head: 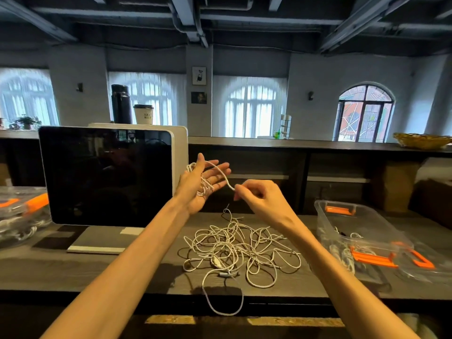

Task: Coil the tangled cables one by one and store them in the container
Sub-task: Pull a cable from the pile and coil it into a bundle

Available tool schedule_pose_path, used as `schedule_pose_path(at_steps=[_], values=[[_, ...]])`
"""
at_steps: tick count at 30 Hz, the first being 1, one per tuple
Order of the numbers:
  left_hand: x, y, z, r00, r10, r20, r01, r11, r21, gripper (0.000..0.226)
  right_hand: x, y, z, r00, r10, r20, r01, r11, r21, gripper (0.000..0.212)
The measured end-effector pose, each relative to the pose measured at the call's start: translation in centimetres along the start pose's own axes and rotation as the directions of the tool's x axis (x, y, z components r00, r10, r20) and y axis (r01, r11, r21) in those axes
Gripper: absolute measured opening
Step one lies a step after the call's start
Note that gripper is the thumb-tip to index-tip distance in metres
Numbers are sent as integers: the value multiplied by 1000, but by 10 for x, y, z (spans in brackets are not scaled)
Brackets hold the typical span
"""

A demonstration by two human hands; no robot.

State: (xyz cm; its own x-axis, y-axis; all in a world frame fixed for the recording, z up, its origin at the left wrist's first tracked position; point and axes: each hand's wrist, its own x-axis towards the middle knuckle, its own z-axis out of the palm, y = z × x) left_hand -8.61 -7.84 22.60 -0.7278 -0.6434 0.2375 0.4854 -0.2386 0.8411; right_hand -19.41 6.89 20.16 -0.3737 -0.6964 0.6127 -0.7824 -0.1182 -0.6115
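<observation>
1. Far left on the desk: a second clear box with orange latches, glossy and see-through, pale cords lying inside. Not in use at present.
2. Next along: a dark monitor, flat, shiny, round-cornered, standing on a pale slab base. Close behind the raised left hand, so likely to be brushed by a swinging cable end.
3. Left hand: held up, palm toward the camera, fingers straight and spread. White cable wound in several loops over the palm, thin, braided-looking, slightly stiff. Risk here: with nothing curled round them, loops could slide off the palm and undo the coil.
4. Right hand: thumb and forefinger pinching the cable's free end just beside the left fingertips, remaining fingers curled in. Short span of cable arching between the two hands. Judged close to the last wrap.
5. Below, centre of the desk: tangled pile of cables, white, wiry, many crossed loops, one strand drooping over the front edge. Risk: that strand dragging the heap off the matte, grainy desk if snagged.
6. Right: open clear container, rigid plastic, orange clips, a few coiled cords visible inside. Lid lying beside it.
</observation>
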Motion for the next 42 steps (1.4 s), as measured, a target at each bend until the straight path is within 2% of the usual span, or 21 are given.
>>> schedule_pose_path(at_steps=[3, 5, 7, 9, 12, 14, 16, 19, 22, 24, 27, 30, 35, 37, 40, 42], values=[[-1, 1, 5, 999, -43, -8, 41, 984, -172, 32, -7, 0, 7, 996, -28, 87, 37, 994, -103, 28], [-3, 0, 7, 998, -57, -41, 49, 985, -162, 30, -13, -2, 10, 990, -37, 133, 54, 991, -125, 29], [-4, -1, 6, 998, -47, -46, 45, 998, -39, 36, -17, -5, 10, 984, -58, 166, 83, 985, -150, 29], [-6, -2, 5, 1000, 3, -22, 1, 984, 181, 43, -20, -13, 6, 976, -98, 192, 136, 971, -196, 29], [-15, -4, 9, 997, 49, 53, -69, 847, 528, 55, -20, -29, -7, 960, -158, 230, 207, 956, -206, 18], [-22, -5, 14, 996, 30, 85, -77, 771, 632, 61, -19, -38, -20, 950, -204, 236, 251, 949, -191, 8], [-30, -6, 17, 988, -49, 148, -57, 769, 637, 60, -16, -42, -30, 946, -262, 192, 297, 938, -181, 8], [-44, -8, 24, 956, -190, 222, 32, 823, 567, 52, -11, -45, -41, 965, -259, 39, 261, 956, -134, 11], [-57, -10, 33, 889, -307, 338, 145, 891, 430, 68, -12, -46, -49, 972, -222, -81, 212, 970, -117, 17], [-65, -12, 41, 844, -352, 404, 202, 907, 369, 75, -18, -45, -54, 977, -198, -77, 192, 978, -80, 19], [-74, -16, 55, 827, -332, 454, 151, 908, 390, 78, -29, -40, -60, 987, -156, -30, 153, 986, -61, 17], [-82, -18, 66, 818, -318, 479, 101, 899, 425, 63, -40, -37, -67, 993, -116, -22, 114, 991, -76, 12], [-88, -34, 63, 690, -433, 580, 162, 873, 459, 18, -71, -29, -81, 1000, -16, 12, 16, 998, 61, 16], [-92, -41, 62, 678, -468, 567, 193, 857, 478, 15, -83, -23, -87, 1000, -13, 18, 11, 995, 103, 20], [-97, -54, 63, 650, -510, 563, 244, 842, 481, 14, -97, -18, -86, 996, -88, -15, 88, 996, 0, 16], [-102, -60, 63, 644, -516, 564, 246, 839, 486, 19, -105, -17, -82, 995, -94, -45, 94, 996, -10, 15]])
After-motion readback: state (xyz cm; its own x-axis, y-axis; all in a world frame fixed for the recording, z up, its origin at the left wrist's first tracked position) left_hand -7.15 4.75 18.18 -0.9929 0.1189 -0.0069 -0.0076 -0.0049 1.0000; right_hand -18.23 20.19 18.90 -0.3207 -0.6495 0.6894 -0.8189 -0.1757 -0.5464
